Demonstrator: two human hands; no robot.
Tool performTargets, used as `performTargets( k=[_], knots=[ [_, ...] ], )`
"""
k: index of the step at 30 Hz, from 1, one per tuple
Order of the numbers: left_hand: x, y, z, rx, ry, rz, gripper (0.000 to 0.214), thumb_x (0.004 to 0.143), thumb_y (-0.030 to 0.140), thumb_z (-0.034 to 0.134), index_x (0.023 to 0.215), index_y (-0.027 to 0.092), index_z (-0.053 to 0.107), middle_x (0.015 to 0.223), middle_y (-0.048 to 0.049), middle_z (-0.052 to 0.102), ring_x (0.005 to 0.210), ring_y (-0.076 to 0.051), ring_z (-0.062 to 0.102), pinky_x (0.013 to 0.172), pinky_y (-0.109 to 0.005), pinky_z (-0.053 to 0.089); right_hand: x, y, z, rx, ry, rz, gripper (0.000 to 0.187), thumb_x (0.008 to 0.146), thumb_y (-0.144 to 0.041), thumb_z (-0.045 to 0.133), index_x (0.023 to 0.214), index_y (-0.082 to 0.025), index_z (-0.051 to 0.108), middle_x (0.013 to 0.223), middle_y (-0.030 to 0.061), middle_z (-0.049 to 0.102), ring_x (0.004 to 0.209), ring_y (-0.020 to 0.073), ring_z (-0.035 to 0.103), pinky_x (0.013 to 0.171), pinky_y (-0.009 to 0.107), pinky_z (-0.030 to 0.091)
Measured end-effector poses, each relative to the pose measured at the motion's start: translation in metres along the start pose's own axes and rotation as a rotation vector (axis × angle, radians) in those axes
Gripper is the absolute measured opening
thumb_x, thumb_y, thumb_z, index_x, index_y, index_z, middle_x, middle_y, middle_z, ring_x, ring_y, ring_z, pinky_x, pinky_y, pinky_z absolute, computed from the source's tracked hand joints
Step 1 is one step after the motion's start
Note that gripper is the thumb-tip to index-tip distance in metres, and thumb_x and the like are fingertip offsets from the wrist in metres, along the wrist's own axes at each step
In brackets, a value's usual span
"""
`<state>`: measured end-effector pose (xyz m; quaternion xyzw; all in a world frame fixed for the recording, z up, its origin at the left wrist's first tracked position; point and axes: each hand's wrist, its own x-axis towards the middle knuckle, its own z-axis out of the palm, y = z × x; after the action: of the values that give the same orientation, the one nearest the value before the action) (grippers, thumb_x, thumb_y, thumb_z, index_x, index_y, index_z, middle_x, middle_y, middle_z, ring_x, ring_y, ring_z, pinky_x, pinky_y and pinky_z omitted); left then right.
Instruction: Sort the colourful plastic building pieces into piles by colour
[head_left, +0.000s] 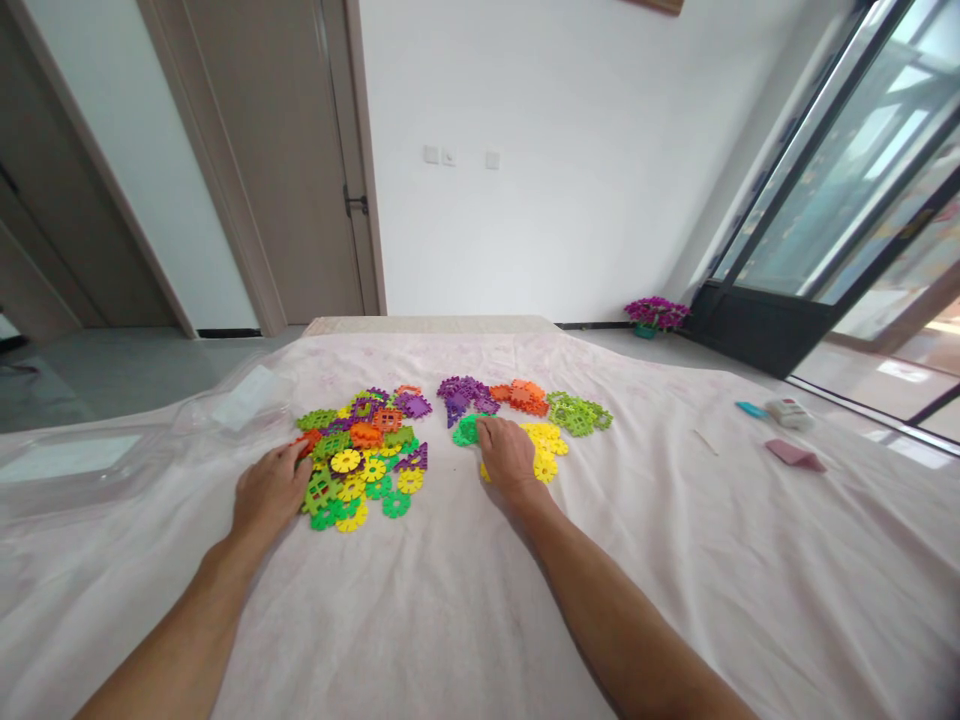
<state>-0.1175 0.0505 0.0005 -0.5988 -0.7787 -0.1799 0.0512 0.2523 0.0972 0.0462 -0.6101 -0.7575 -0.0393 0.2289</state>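
Note:
A mixed heap of plastic snap pieces (365,455) in green, yellow, orange and purple lies left of centre on the pink cloth (465,600). My left hand (268,492) rests at the heap's left edge, fingers curled on an orange piece. To the right lie sorted groups: purple (465,395), orange (521,396), light green (579,413) and yellow (546,445). My right hand (507,455) lies over the yellow group, fingertips pressed on a dark green piece (465,431).
A clear plastic bag (150,440) lies at the far left. At the right sit a teal item (750,409), a small white box (787,412), a thin stick (705,441) and a pink card (793,455). A purple flower pot (655,315) stands on the floor by glass doors.

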Motion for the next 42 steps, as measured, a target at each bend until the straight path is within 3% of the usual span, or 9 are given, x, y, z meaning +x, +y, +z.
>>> performTargets(
  k=[4, 8, 11, 15, 23, 30, 33, 38, 42],
  knots=[
    [0.001, 0.001, 0.0, 0.002, -0.002, 0.014, 0.051, 0.097, 0.036, 0.032, 0.136, 0.018, 0.06, 0.138, -0.0126, 0.063, 0.128, -0.028, 0.056, 0.107, -0.04, 0.041, 0.002, 0.008, -0.001, 0.047, 0.025, 0.023, 0.033, 0.105, -0.032, 0.04, 0.123, -0.024, 0.067, 0.111, 0.0065, 0.072, 0.102, 0.0214, 0.061, 0.088, 0.031, 0.037],
    [0.001, 0.002, 0.0, -0.006, 0.0, 0.02, 0.052, 0.098, 0.036, 0.03, 0.136, 0.018, 0.06, 0.137, -0.0128, 0.063, 0.129, -0.028, 0.055, 0.107, -0.041, 0.042, -0.009, -0.014, 0.003, 0.138, -0.034, -0.22, 0.029, 0.103, -0.029, 0.045, 0.118, -0.022, 0.069, 0.114, 0.0072, 0.071, 0.106, 0.0218, 0.059, 0.095, 0.032, 0.038],
    [0.001, 0.002, 0.0, -0.002, 0.008, 0.017, 0.051, 0.097, 0.035, 0.032, 0.135, 0.018, 0.061, 0.137, -0.0126, 0.063, 0.128, -0.027, 0.056, 0.106, -0.04, 0.042, -0.018, -0.036, 0.007, 0.21, -0.109, -0.441, 0.035, 0.101, -0.028, 0.05, 0.133, -0.02, 0.061, 0.13, 0.0076, 0.065, 0.118, 0.0215, 0.054, 0.103, 0.033, 0.038],
    [0.001, 0.002, 0.001, 0.003, 0.01, -0.005, 0.05, 0.097, 0.035, 0.033, 0.135, 0.019, 0.061, 0.138, -0.0123, 0.063, 0.127, -0.027, 0.057, 0.107, -0.039, 0.041, -0.024, -0.051, 0.013, 0.203, -0.182, -0.529, 0.044, 0.1, -0.033, 0.052, 0.142, -0.02, 0.053, 0.149, 0.0074, 0.052, 0.136, 0.0237, 0.042, 0.113, 0.037, 0.033],
    [0.003, 0.001, 0.003, 0.031, -0.011, 0.007, 0.052, 0.098, 0.035, 0.029, 0.138, 0.019, 0.058, 0.138, -0.0108, 0.063, 0.128, -0.025, 0.056, 0.106, -0.039, 0.041, -0.02, -0.05, 0.01, 0.179, -0.229, -0.52, 0.029, 0.104, -0.031, 0.046, 0.122, -0.021, 0.066, 0.117, 0.0089, 0.07, 0.109, 0.0205, 0.061, 0.096, 0.031, 0.043],
    [0.004, -0.001, 0.007, 0.023, -0.002, -0.002, 0.051, 0.099, 0.035, 0.03, 0.139, 0.021, 0.058, 0.138, -0.01, 0.062, 0.129, -0.026, 0.055, 0.107, -0.04, 0.041, -0.005, -0.036, 0.004, 0.349, 0.026, -0.194, 0.031, 0.102, -0.028, 0.046, 0.086, -0.02, 0.07, 0.091, 0.0058, 0.069, 0.088, 0.0174, 0.062, 0.079, 0.026, 0.044],
    [0.004, -0.002, 0.007, 0.016, -0.005, -0.003, 0.05, 0.098, 0.034, 0.031, 0.139, 0.021, 0.058, 0.138, -0.0102, 0.062, 0.129, -0.026, 0.055, 0.108, -0.041, 0.041, 0.008, -0.028, 0.009, 0.622, -0.027, 0.018, 0.032, 0.097, -0.027, 0.048, 0.07, -0.018, 0.064, 0.071, 0.0022, 0.065, 0.07, 0.015, 0.06, 0.067, 0.025, 0.045],
    [0.004, -0.001, 0.007, 0.029, -0.005, -0.003, 0.051, 0.098, 0.033, 0.031, 0.138, 0.018, 0.059, 0.138, -0.012, 0.062, 0.127, -0.027, 0.056, 0.107, -0.042, 0.042, 0.024, -0.026, 0.017, 1.325, -0.074, 0.453, 0.026, 0.09, -0.029, 0.052, 0.108, -0.015, 0.065, 0.096, 0.0065, 0.073, 0.069, 0.0138, 0.067, 0.061, 0.026, 0.056],
    [0.004, -0.001, 0.007, 0.034, 0.001, 0.003, 0.051, 0.097, 0.032, 0.031, 0.138, 0.018, 0.059, 0.137, -0.0123, 0.063, 0.126, -0.027, 0.057, 0.105, -0.042, 0.043, 0.021, -0.025, 0.026, 1.392, -0.066, 0.445, 0.047, 0.08, -0.022, 0.06, 0.127, -0.016, 0.058, 0.105, 0.0081, 0.074, 0.075, 0.0145, 0.069, 0.065, 0.026, 0.058]
  ],
)
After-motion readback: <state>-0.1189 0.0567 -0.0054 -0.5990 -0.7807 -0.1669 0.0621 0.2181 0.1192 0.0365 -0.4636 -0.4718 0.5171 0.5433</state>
